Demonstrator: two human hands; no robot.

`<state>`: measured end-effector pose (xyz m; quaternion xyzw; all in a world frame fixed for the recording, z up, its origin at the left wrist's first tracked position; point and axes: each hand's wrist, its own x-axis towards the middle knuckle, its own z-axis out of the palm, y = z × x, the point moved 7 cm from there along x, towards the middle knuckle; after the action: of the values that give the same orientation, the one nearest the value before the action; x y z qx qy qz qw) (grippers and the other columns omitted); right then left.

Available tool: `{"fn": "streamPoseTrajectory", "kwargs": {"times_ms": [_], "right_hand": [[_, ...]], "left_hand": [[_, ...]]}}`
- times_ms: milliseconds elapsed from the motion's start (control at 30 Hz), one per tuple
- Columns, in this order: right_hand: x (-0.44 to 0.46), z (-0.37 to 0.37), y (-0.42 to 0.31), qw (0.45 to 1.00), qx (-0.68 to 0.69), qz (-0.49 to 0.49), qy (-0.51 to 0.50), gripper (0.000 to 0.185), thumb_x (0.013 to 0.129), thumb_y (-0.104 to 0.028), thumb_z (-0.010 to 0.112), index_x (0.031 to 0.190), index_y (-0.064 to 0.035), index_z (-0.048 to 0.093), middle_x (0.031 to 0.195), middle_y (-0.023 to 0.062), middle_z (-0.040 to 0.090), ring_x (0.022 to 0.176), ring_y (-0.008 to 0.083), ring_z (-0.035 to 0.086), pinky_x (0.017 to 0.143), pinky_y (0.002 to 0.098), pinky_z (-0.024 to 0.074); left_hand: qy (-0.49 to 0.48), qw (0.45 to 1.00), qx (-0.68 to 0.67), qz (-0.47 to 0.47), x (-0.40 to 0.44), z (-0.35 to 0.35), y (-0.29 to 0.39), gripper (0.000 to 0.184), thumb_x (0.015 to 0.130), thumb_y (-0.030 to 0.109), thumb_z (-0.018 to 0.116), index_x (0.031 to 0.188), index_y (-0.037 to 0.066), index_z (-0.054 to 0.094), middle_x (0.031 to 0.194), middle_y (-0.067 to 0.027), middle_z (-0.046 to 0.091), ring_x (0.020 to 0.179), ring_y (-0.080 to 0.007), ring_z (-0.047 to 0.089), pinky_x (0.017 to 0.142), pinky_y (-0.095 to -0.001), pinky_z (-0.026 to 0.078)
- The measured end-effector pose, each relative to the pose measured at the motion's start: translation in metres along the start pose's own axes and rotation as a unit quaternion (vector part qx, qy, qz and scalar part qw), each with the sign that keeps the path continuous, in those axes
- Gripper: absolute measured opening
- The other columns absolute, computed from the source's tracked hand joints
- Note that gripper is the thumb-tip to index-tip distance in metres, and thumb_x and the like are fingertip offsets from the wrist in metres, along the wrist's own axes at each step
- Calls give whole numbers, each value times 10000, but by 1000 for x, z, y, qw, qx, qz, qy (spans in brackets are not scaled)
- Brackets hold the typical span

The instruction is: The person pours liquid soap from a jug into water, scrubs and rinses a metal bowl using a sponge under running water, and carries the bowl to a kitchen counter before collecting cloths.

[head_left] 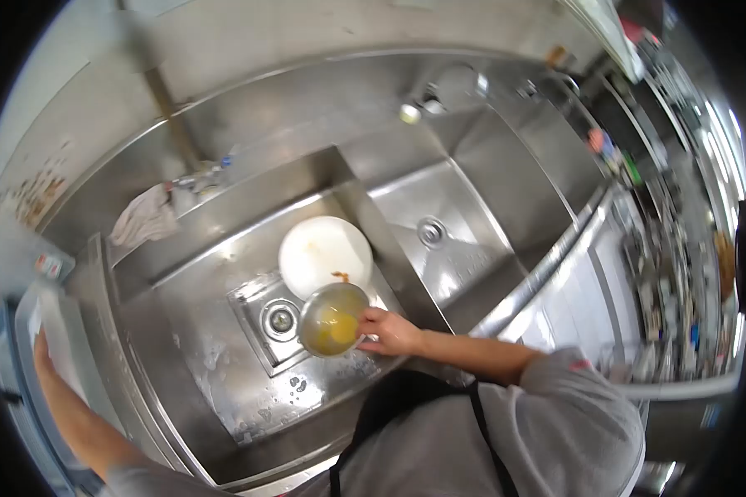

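Note:
My right hand [387, 331] grips the rim of a round metal bowl [313, 319], its fingers closed on the right side. Something yellow [341, 329] shows in the bowl; whether it is liquid or solid I cannot tell. The bowl is over the left sink basin [195, 348], close to the drain [280, 320]. Just beyond it lies a white round plate [323, 253] with a brown-orange scrap near its edge. Far to the left, my left hand [41, 346] is at a translucent plastic tub [70, 331]; its fingers are mostly hidden.
A second basin [435, 236] adjoins on the right, with a faucet [431, 99] behind it. A crumpled cloth [145, 217] lies on the back left ledge beside small items. A vertical pipe [162, 95] rises at the back. Crowded shelves [663, 248] stand at far right.

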<state>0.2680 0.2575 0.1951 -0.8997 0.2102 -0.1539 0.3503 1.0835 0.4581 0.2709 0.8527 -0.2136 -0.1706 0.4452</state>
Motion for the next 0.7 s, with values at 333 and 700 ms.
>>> {"fn": "streamPoseTrajectory", "kwargs": {"times_ms": [333, 700], "right_hand": [[43, 10, -10, 1000, -12, -14, -1, 214, 604, -127, 718, 797, -98, 628, 784, 57, 529, 688, 221, 552, 596, 314, 477], [37, -9, -11, 999, -25, -29, 25, 279, 586, -114, 719, 837, -75, 605, 814, 98, 524, 788, 276, 528, 688, 355, 450]], "left_hand": [[115, 929, 331, -118, -82, -9, 22, 439, 661, 328, 562, 958, 8, 607, 984, -198, 588, 947, -299, 556, 825, -367, 416], [265, 961, 70, 27, -184, 24, 151, 454, 701, 316, 595, 1041, 17, 574, 1024, -114, 596, 939, -273, 565, 818, -334, 422]]}}
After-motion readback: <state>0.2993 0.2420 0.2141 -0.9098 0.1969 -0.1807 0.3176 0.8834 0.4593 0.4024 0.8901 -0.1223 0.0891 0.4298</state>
